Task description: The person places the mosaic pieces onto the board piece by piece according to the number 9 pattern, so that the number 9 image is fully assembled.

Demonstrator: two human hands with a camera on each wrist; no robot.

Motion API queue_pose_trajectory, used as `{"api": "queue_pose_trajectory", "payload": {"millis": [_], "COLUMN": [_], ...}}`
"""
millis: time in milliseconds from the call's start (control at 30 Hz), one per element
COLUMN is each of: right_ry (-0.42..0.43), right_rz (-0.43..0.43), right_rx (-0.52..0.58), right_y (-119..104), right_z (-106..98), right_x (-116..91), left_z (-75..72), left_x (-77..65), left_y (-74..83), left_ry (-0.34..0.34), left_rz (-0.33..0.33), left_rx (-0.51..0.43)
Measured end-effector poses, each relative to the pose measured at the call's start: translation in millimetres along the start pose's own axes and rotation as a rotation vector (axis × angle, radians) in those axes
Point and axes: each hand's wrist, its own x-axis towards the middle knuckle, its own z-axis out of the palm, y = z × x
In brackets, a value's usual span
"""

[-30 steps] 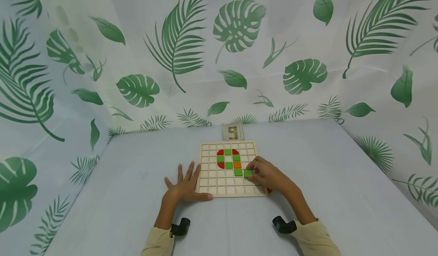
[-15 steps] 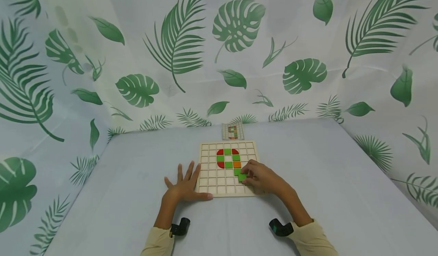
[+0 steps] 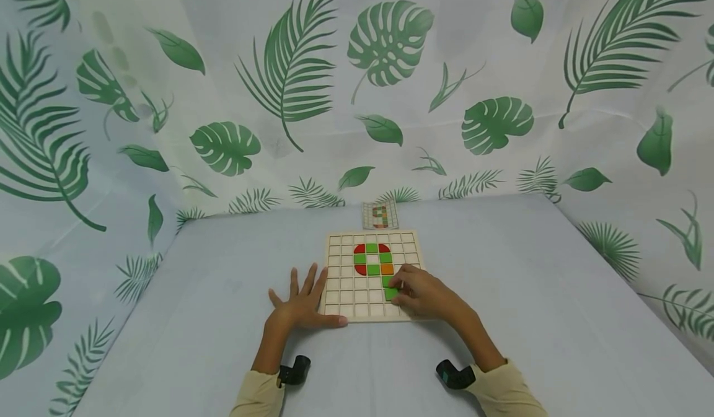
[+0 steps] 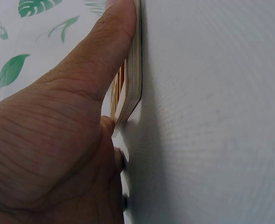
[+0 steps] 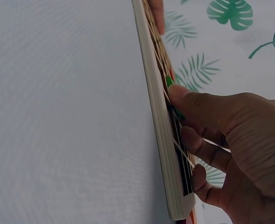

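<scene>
A wooden grid board (image 3: 347, 310) lies on the table, bearing a figure of red, green and orange tiles. My left hand (image 3: 300, 308) rests at its left front corner, fingers spread straight beside the left edge and the thumb along the front edge. In the left wrist view that thumb (image 4: 102, 51) lies against the board's side. With thumb and fingers, my right hand (image 3: 426, 294) pinches a green square tile (image 3: 390, 295) over the cell below another green tile. The right wrist view shows the thumb (image 5: 193, 100) on the tile, whose underside is hidden.
Behind the board stands a small pattern card (image 3: 380, 215) with a similar coloured figure. A red piece (image 5: 188, 219) shows past the board's near corner in the right wrist view. A leaf-printed cloth (image 3: 385, 129) hangs behind the table.
My right hand has brought the green tile left and toward me, from beside the lowest green tile to the cell below it. The left hand has stayed put.
</scene>
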Motion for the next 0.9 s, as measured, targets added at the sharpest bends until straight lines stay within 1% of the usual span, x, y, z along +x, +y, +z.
{"api": "queue_pose_trajectory", "payload": {"millis": [233, 633, 900], "right_ry": [0.003, 0.002, 0.004], "right_rz": [-0.015, -0.013, -0.011], "right_rx": [0.003, -0.003, -0.001], "right_y": [1.4, -0.1, -0.7], "right_z": [0.8, 0.7, 0.6], "right_x": [-0.2, 0.8, 0.7], "left_z": [1.5, 4.0, 2.0], "left_x": [1.0, 2.7, 2.2], "left_y": [0.0, -2.0, -1.4], "left_ry": [0.002, 0.008, 0.001], "left_rz": [0.002, 0.002, -0.006], "left_rx": [-0.001, -0.005, 0.003]}}
